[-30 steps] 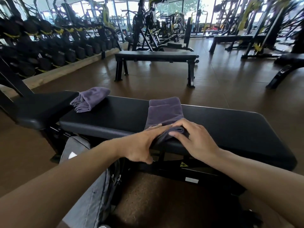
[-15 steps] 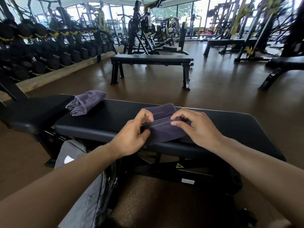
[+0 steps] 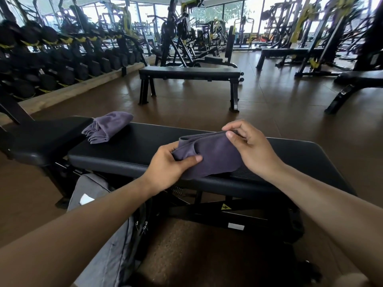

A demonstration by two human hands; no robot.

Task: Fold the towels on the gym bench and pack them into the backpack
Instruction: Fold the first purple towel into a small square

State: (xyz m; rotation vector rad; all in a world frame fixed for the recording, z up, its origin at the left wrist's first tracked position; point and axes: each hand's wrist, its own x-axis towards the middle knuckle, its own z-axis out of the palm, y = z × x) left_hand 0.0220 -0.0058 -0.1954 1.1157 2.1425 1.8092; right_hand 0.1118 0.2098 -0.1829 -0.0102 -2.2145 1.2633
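backpack | bottom cut off by frame | arm covers middle

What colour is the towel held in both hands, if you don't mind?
Dark greyish purple, plain; the towel shows in the head view.

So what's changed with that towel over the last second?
Both hands, left hand and right hand, folded the near towel over once more and now pinch it, partly lifted. The other towel, bench and backpack stayed put.
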